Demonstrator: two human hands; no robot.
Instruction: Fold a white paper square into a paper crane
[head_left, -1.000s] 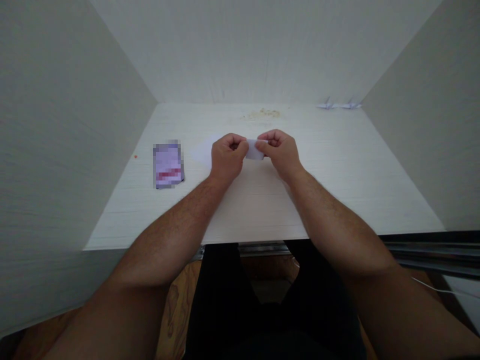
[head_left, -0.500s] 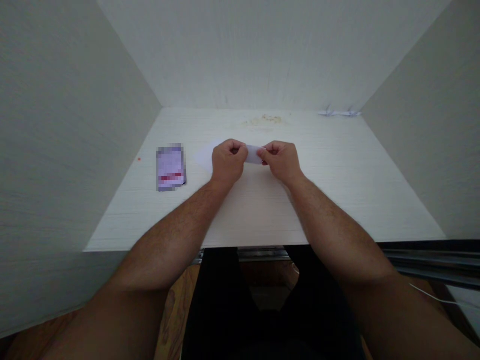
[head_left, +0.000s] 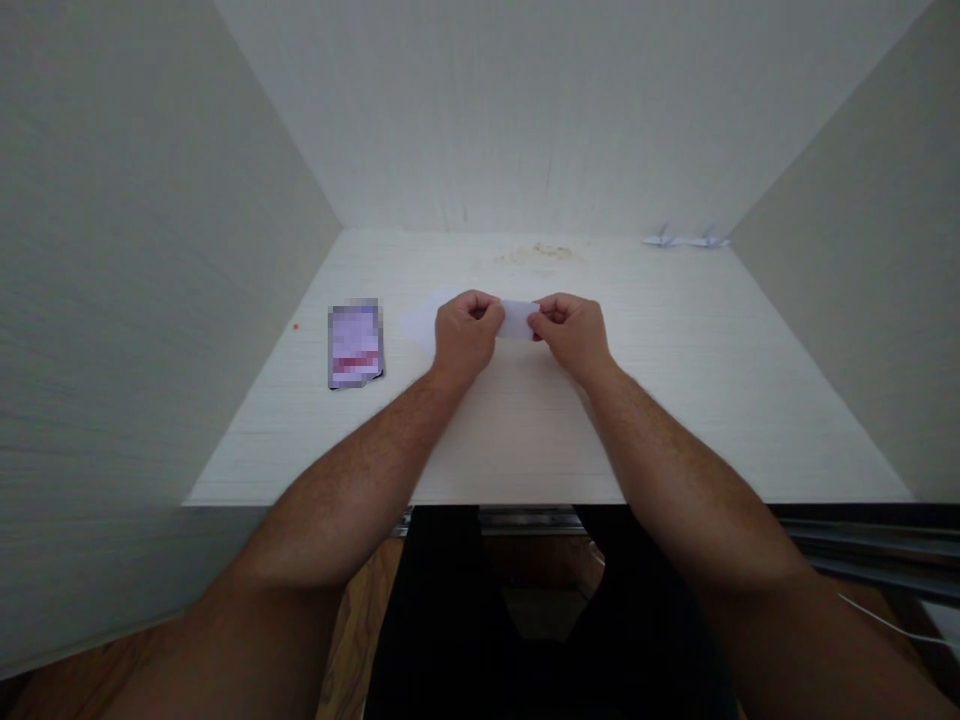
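Watching through the head cam, I've got a pale table (head_left: 690,400) with fine streaks running sideways, kinda like faux wood grain, boxed in by light panels. The back wall (head_left: 525,130) has faint vertical streaks instead. Brownish crusty stain (head_left: 551,252) up around 1 o'clock from the paper, rough and patchy against the smooth top. At 2 o'clock, right by the back corner, sit two spiky white folded shapes (head_left: 709,240), all thin points. Over at 9 o'clock there's a flat rectangular thing (head_left: 356,340), purplish with a red band, too pixelated for me to read, plus a tiny orange dot (head_left: 295,326) beyond it. Down at 7 o'clock, wood floor (head_left: 360,600) with swirly grain.

Now the small paper (head_left: 517,320): plain, whitish with a slight lilac tint, roughly rectangular, matte, dead centre above the table. My left hand (head_left: 466,330) pinches its 9 o'clock end, my right hand (head_left: 574,328) its 3 o'clock end, thumbs on top, other fingers curled in. Can't make out any creases. A bigger pale sheet (head_left: 417,318) pokes out past the left hand.
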